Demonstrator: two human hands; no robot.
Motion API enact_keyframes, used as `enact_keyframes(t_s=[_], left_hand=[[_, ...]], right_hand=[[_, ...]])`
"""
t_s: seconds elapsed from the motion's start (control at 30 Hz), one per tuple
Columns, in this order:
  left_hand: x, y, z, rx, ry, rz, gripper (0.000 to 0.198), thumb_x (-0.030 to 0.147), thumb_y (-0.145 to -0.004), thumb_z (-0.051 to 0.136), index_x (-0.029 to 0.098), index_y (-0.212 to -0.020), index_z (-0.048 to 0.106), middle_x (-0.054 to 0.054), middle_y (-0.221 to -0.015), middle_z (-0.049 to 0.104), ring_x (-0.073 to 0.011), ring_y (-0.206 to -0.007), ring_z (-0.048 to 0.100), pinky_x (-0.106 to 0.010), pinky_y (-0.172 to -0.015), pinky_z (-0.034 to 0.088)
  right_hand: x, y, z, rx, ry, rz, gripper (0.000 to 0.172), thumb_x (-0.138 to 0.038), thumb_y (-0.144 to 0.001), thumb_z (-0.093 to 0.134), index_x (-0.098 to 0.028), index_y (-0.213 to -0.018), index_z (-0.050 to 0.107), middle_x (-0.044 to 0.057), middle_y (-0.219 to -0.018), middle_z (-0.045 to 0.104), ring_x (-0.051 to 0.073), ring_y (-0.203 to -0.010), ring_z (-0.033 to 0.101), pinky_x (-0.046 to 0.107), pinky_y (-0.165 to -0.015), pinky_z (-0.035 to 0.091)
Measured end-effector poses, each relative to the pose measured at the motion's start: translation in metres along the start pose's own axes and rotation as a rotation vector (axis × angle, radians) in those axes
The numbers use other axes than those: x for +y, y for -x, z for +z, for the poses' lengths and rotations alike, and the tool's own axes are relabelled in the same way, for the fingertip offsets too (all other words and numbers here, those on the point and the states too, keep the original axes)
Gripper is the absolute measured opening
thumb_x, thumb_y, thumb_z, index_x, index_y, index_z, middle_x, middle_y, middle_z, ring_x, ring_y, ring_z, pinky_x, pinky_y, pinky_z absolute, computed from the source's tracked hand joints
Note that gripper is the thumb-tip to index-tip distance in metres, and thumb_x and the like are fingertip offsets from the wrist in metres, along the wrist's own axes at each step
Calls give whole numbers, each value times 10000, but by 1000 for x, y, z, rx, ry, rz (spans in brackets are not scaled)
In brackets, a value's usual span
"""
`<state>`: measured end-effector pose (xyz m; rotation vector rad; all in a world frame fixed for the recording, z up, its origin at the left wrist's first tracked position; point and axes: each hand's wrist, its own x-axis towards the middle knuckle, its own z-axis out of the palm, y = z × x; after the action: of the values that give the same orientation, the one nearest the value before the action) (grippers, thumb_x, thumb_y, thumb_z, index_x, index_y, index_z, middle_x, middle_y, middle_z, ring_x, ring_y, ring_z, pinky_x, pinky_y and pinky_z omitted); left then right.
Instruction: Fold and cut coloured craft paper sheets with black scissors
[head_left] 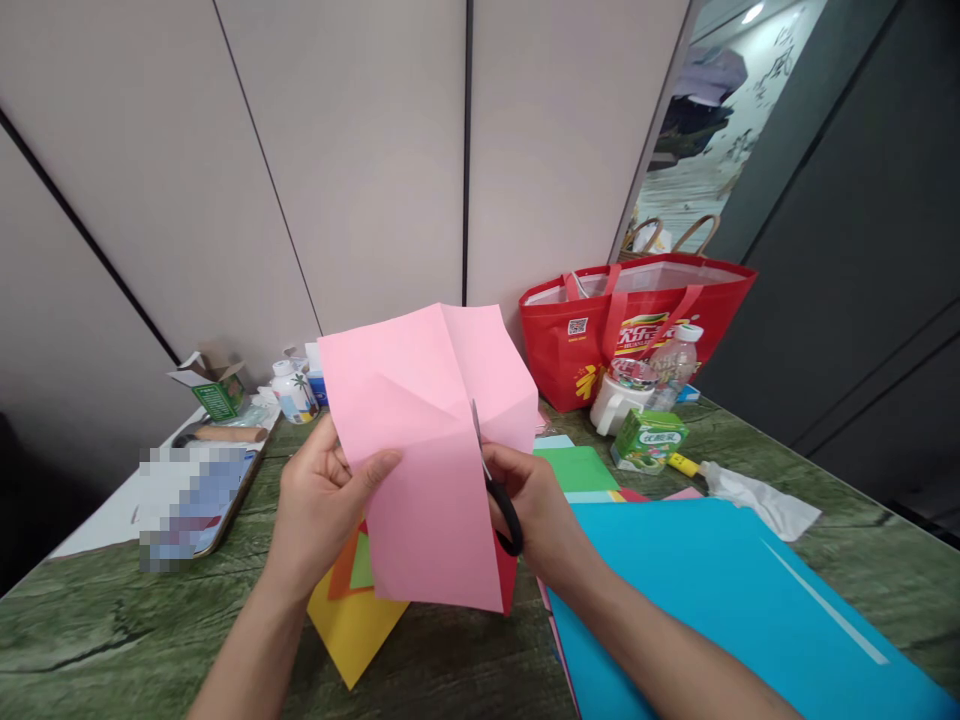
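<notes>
A pink sheet of paper (420, 400), creased lengthwise, is held up over the table. My left hand (326, 490) pinches its left edge, thumb in front and fingers behind. My right hand (532, 500) grips black-handled scissors (504, 515). Their blade lies along the crease, and below it the sheet is cut through to its lower edge. Under the pink sheet lie pieces of yellow paper (352, 635), with orange, green and red ones partly hidden. To the right, a large blue sheet (697, 590) passes beneath my right forearm.
A red bag (570, 340), white mug (619, 400), plastic bottle (675, 365) and green carton (649, 440) stand at the back right. At left are a phone (232, 500), a green box (217, 390) and a white bottle (292, 392). A wall panel (360, 170) rises behind the table.
</notes>
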<state>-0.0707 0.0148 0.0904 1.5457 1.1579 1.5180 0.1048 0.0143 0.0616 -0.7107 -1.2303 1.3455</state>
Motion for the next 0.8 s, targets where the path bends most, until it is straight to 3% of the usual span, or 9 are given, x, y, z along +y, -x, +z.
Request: enact_keyframes(t_s=[0.27,0.47,0.8], left_hand=[[0,2,1,2,-12,-20,349,259,-691,692,223,-1008,552,118,-403,370,-33,-302,282,-125,-270,213],[-2,2,2,-40,48,-57,411,281,-704,681,220,-1078,520,64,-525,556,-64,-364,432,-143,-315,337],[-5,2,1,-14,3,-58,416,280,-696,683,218,-1076,525,85,-481,513,-54,-333,383,-136,-291,311]], right_hand=[[-1,-1,1,-6,17,-15,234,-269,-556,754,-183,-758,671,-13,-661,679,152,-642,612,261,-578,494],[0,-2,0,-1,-5,-3,256,-226,-550,755,-192,-786,662,-13,-695,677,149,-663,615,249,-588,485],[-6,-2,-3,-58,68,-16,235,-255,-575,745,-188,-781,653,-17,-683,658,141,-649,606,240,-575,482]])
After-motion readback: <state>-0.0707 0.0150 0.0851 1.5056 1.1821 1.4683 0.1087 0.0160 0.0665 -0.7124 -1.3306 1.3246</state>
